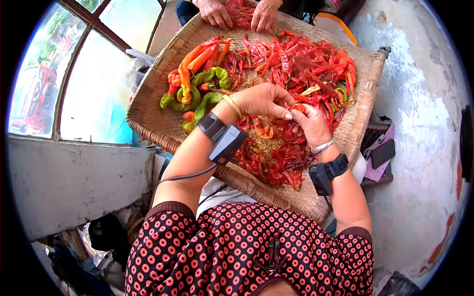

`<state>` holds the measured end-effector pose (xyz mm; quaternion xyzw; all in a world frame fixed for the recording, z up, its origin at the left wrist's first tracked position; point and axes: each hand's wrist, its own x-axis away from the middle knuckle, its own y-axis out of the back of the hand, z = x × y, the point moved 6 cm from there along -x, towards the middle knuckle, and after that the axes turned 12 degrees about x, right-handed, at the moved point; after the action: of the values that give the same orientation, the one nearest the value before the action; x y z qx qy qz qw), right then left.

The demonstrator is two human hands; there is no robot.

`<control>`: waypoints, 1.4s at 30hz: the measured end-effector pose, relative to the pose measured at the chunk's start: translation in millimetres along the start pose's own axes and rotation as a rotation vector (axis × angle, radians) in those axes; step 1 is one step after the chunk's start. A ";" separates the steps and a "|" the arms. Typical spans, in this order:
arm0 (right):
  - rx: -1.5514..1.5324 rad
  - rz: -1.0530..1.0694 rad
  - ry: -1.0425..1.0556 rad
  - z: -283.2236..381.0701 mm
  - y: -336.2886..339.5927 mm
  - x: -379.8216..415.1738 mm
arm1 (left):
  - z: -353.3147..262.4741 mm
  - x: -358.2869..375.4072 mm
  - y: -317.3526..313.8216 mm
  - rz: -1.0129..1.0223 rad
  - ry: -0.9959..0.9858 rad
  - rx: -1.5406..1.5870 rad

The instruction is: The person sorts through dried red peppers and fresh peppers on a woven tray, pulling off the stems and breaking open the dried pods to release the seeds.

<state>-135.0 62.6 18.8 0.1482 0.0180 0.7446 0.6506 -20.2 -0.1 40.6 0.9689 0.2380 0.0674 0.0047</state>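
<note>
Over a woven basket tray [363,106], my left hand [264,100] and my right hand [313,124] meet fingertip to fingertip. Between them is a small red chili pepper [298,107], mostly hidden by the fingers, which are pinched closed on it. Below my hands lie torn red pepper pieces [284,172] with a patch of pale seeds [266,144]. Beyond my hands is a heap of dried-looking red chilies [316,64]. Larger green peppers [210,101] and orange peppers [200,59] lie to the left, near my left wrist.
Another person's two hands [216,13] work among red peppers at the tray's far edge. A window [94,74] and a low white wall [84,182] stand on the left. A dark phone-like object [383,154] lies on pink material right of the tray.
</note>
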 end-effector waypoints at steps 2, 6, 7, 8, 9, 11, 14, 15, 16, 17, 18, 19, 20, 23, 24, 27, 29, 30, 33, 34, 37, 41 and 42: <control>-0.051 -0.012 -0.044 -8.2 2.6 -2.2 | 3.9 -2.7 -1.7 -0.027 0.004 -0.036; -0.056 -0.014 -0.084 -12.2 3.3 -3.2 | 3.7 -5.2 -3.3 -0.092 0.016 -0.074; -0.103 0.007 -0.088 -11.9 2.9 -3.3 | 4.7 -5.6 -3.3 -0.098 0.038 -0.039; -0.149 0.028 -0.090 -11.2 2.2 -3.1 | 5.8 -5.6 -2.0 -0.097 0.038 -0.038; -0.149 0.028 -0.091 -9.5 2.0 -2.8 | 6.9 -4.8 1.4 -0.095 0.024 -0.043; -0.095 0.106 -0.037 -2.5 -3.7 -2.4 | 6.9 -2.0 8.9 -0.094 0.011 -0.047; -0.018 0.158 -0.060 -20.2 -5.5 -6.7 | 2.3 4.5 17.9 -0.098 0.069 0.081; 0.017 0.203 -0.093 -23.8 -8.0 -6.7 | 1.7 6.5 19.7 -0.099 0.069 0.081; 0.074 0.208 -0.080 -22.7 -8.6 -6.5 | 1.7 8.2 19.4 -0.072 0.074 0.187; 0.073 0.208 -0.080 -21.3 -10.0 -6.3 | 1.6 9.3 18.7 -0.045 0.078 0.292; 0.139 0.197 -0.080 -20.3 -10.8 -5.9 | 1.0 9.9 18.1 -0.027 0.075 0.325; 0.203 0.185 -0.081 -20.2 -11.1 -5.4 | 3.5 9.4 19.1 -0.026 0.075 0.325; 0.202 0.185 -0.082 -22.2 -12.3 -5.2 | 9.2 8.6 17.4 0.027 0.099 0.318; 0.311 0.201 0.140 -20.0 -17.8 -5.9 | 10.3 10.5 16.6 0.091 0.113 0.299; 0.455 0.220 0.186 -19.6 -20.2 -4.9 | 5.9 12.2 16.5 0.101 0.104 0.288; 0.728 0.272 0.206 -16.6 -24.7 -2.3 | -17.1 22.4 45.7 -0.256 -0.087 0.447; 0.978 0.287 0.217 -17.0 -29.6 -2.1 | -9.8 24.7 82.0 -0.575 -0.307 0.621; 0.926 0.261 0.211 -16.2 -30.9 -1.0 | -6.5 24.4 90.2 -0.709 -0.280 0.337; 0.955 0.246 0.162 -22.0 -31.5 -5.0 | 2.5 24.7 85.5 -0.658 -0.074 -0.458; 0.954 0.248 0.161 -24.3 -31.6 -5.6 | 9.3 19.1 75.3 -0.541 0.055 -0.615; 0.840 0.180 0.237 -19.6 -30.0 -4.8 | 24.5 10.9 50.3 -0.347 0.252 -0.942; 0.793 0.231 0.175 -20.4 -34.3 -2.9 | 40.1 6.7 40.8 -0.283 0.318 -0.994; 0.783 0.257 0.180 -22.7 -36.7 -2.8 | 38.3 6.8 40.6 -0.303 0.309 -0.991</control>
<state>-104.9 69.3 -11.6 0.3195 0.3376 0.7667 0.4429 9.6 -32.0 5.1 0.7843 0.3128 0.3118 0.4358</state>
